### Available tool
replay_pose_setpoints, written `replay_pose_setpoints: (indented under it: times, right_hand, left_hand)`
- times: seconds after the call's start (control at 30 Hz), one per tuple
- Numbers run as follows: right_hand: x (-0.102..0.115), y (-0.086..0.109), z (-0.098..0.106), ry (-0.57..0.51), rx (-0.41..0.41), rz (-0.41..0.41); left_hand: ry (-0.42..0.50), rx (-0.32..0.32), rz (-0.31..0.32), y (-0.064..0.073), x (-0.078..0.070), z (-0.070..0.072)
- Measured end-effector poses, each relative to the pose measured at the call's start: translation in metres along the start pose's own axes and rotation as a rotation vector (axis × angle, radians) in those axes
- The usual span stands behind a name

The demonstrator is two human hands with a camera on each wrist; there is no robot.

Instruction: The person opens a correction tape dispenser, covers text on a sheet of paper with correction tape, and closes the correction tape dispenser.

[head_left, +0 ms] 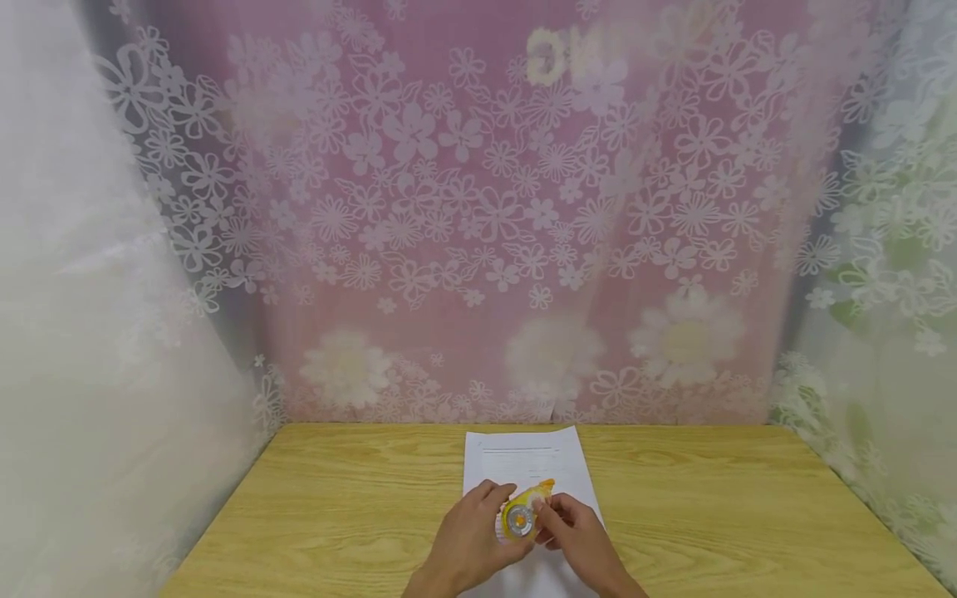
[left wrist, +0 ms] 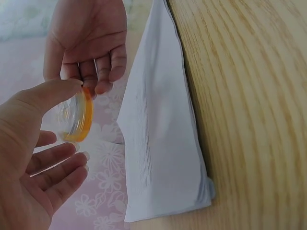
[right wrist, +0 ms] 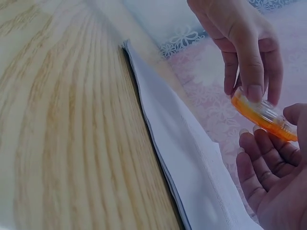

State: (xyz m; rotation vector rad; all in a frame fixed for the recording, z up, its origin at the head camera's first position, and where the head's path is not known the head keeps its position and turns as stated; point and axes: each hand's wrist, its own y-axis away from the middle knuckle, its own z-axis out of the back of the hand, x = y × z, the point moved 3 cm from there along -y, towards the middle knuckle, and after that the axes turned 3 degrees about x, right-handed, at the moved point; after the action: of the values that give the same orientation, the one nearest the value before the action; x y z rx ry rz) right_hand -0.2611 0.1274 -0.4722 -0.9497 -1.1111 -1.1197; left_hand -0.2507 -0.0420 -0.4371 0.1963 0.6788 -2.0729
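nearest my head camera, the person's left hand (head_left: 467, 536) grasps the rounded end of a small yellow-and-orange tape dispenser (head_left: 518, 521); from my left wrist feed i see the thumb laid along its upper edge and the fingers curved below. the dispenser is up in the air above the sheets, its clear case showing a grey toothed wheel with an orange hub, its narrow orange tip pointing up and to the right in my head view. just right of it, the right hand (head_left: 586, 544) pinches near that narrower part, thumb over the face and fingers bent behind. how firmly either hand squeezes, i cannot tell. moving across the setting, i have a pale curtain (head_left: 112, 332) at far left, then a wood-grain table (head_left: 336, 498), and on it, beneath the hands, a stack of white paper (head_left: 493, 461) with printed lines too small for me to read. behind stands a pink backdrop (head_left: 478, 249) with white flowers, and at far right hangs a whitish floral curtain (head_left: 897, 374) with green leaves.
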Motion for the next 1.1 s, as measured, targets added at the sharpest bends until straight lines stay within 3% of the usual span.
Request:
replay_pose_setpoints:
  times: [0.53,0.87,1.1]
  right_hand:
    - [0.005,0.001,0.02,0.017,-0.156,0.006]
    - [0.009,-0.001,0.039,-0.116,-0.326,-0.039]
    - [0.015,0.003,0.044,-0.158,-0.3,-0.023]
  left_hand:
    - [-0.102,0.043,0.02,0.013,0.027,0.015]
    - [-0.12,0.031,0.065,0.018,0.041,0.02]
    - [-0.128,0.029,0.077,0.022,0.048,0.019]
